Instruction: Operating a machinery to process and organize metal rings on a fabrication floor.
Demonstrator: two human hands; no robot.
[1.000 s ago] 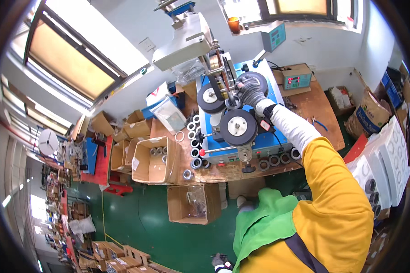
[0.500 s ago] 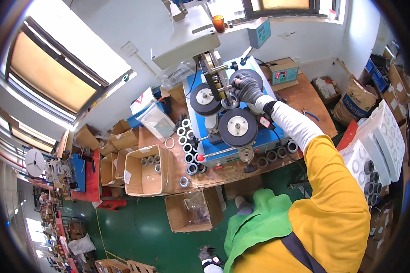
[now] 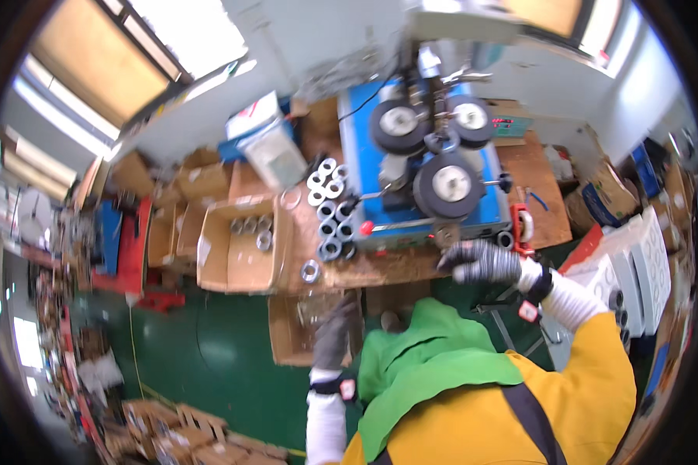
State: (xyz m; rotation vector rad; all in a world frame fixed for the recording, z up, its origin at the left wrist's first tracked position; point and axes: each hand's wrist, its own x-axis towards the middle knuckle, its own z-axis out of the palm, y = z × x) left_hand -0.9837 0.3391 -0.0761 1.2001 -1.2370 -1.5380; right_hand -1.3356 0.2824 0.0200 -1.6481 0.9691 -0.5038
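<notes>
My right hand (image 3: 485, 262), in a grey glove, is at the front edge of the wooden bench, just below the machine's front. Its fingers point left and look bent, but blur hides whether anything is in them. My left hand (image 3: 335, 333), also gloved, is over the open cardboard box (image 3: 278, 341) below the bench edge; its fingers are smeared. The blue-based machine (image 3: 362, 167) carries three black wheels, the front one (image 3: 430, 190) nearest me. A metal ring (image 3: 442, 142) sits between the wheels. A dark ring (image 3: 505, 240) stands beside my right hand.
Grey rings (image 3: 329, 248) and white-faced rings (image 3: 316, 198) cluster left of the machine. Farther left, a cardboard box (image 3: 202, 260) holds several rings. Right of the machine lie a red tape dispenser (image 3: 516, 217) and blue-handled pliers (image 3: 537, 201). White foam trays (image 3: 644, 267) stand at the right.
My right hand has come away from the machine's wheels and back to the bench edge. My left hand has risen from the lower edge to the box. The view has shifted.
</notes>
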